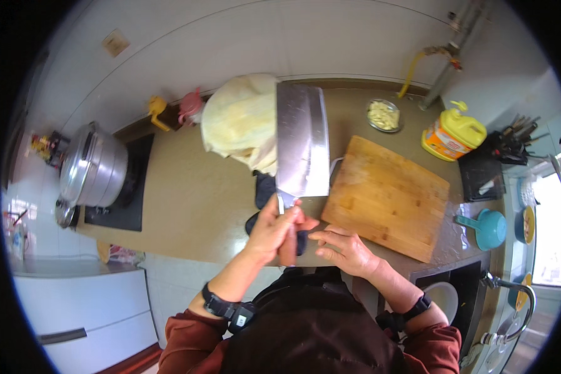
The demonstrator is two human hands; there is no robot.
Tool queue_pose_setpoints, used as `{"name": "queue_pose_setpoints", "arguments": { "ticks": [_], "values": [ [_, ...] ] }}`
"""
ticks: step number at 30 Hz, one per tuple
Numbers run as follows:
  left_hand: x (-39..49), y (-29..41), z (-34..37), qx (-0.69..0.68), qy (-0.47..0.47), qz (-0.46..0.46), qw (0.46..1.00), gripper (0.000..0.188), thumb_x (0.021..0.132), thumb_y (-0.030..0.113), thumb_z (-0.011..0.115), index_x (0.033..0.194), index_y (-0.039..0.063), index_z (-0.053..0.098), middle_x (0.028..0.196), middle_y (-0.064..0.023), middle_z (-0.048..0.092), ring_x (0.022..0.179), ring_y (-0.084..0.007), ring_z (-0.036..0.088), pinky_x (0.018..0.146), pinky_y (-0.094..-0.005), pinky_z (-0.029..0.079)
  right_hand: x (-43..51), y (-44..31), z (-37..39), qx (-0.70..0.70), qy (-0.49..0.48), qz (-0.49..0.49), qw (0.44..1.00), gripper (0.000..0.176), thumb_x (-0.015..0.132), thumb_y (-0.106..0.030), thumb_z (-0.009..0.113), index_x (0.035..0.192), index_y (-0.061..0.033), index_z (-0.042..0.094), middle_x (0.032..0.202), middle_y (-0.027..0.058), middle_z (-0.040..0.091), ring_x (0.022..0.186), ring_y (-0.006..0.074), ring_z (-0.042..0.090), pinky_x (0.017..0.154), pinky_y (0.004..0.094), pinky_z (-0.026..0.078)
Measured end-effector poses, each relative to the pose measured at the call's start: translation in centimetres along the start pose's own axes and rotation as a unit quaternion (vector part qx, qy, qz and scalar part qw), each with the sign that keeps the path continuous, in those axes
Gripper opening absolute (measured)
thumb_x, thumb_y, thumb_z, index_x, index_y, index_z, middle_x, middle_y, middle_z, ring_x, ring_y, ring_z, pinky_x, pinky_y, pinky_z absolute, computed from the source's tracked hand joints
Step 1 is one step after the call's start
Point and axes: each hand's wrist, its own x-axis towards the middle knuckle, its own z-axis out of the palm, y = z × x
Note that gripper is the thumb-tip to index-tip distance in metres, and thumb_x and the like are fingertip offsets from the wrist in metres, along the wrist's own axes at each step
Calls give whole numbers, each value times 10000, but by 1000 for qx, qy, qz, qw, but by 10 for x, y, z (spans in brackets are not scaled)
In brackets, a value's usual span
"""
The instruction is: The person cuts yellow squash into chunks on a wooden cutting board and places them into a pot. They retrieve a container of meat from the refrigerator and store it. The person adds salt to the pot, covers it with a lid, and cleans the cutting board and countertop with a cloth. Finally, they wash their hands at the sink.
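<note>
A broad cleaver [302, 140] stands out before me, its blade pointing away toward the wall. My left hand [273, 229] is wrapped around its wooden handle. Just right of the handle is my right hand [348, 250], with bent, parted fingers and nothing held. A wooden cutting board [388, 198] lies at an angle on the counter, beyond and right of my right hand. Behind the blade, to the left, a pale cloth [238, 121] covers something round that I cannot make out. Dark items [264, 187], perhaps fabric, lie partly hidden behind my left hand and the cleaver.
A dish of pale sliced food [383, 115] and a yellow pump jug [453, 135] stand behind the board. At right are a knife holder [514, 145], a teal dipper [491, 229] and a sink tap [519, 285]. A large metal pot [96, 166] stands on the cooktop at left.
</note>
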Motion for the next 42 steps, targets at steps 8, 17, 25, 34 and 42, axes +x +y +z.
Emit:
{"name": "queue_pose_setpoints", "arguments": {
  "ticks": [8, 17, 25, 34, 42],
  "values": [
    [-78, 63, -93, -54, 117, 12, 992, 166, 896, 115, 577, 1003, 80, 455, 605, -15, 414, 441, -122, 414, 421, -283, 367, 113, 55, 108, -408, -87, 21, 909, 545, 783, -389, 625, 1270, -199, 475, 1370, 99, 346, 1269, 361, 268, 984, 537, 283],
    [-72, 67, -116, -18, 54, -18, 998, 284, 876, 25, 533, 1122, 93, 407, 602, -19, 424, 452, -124, 422, 433, -293, 383, 104, -46, 33, 55, 332, -36, 941, 346, 758, -115, 705, 1052, 3, 567, 990, 119, 605, 913, 215, 570, 802, 318, 465],
    [-56, 56, -67, 163, -103, 6, 981, 228, 895, 89, 525, 1076, 30, 398, 597, -19, 463, 446, -110, 468, 428, -266, 408, 144, -84, 27, -317, 417, -26, 852, 575, 752, -214, 685, 1279, -156, 463, 1392, 131, 359, 1257, 414, 305, 1003, 526, 278],
    [-75, 75, -54, 1, -222, -101, 970, 232, 945, 173, 502, 1105, 29, 415, 594, -10, 423, 429, -90, 407, 395, -250, 366, 139, -43, -100, 10, 455, -84, 887, 237, 946, -279, 431, 995, -80, 551, 912, 67, 561, 891, 219, 519, 818, 314, 425],
    [-21, 50, -19, -27, -61, -93, 993, 261, 953, 311, 480, 895, 58, 448, 580, -22, 409, 401, -115, 359, 375, -277, 341, 122, -71, -41, 340, 226, -208, 889, 308, 933, -274, 413, 1147, -75, 508, 1039, 77, 585, 947, 210, 563, 871, 347, 466]
  ]
}}
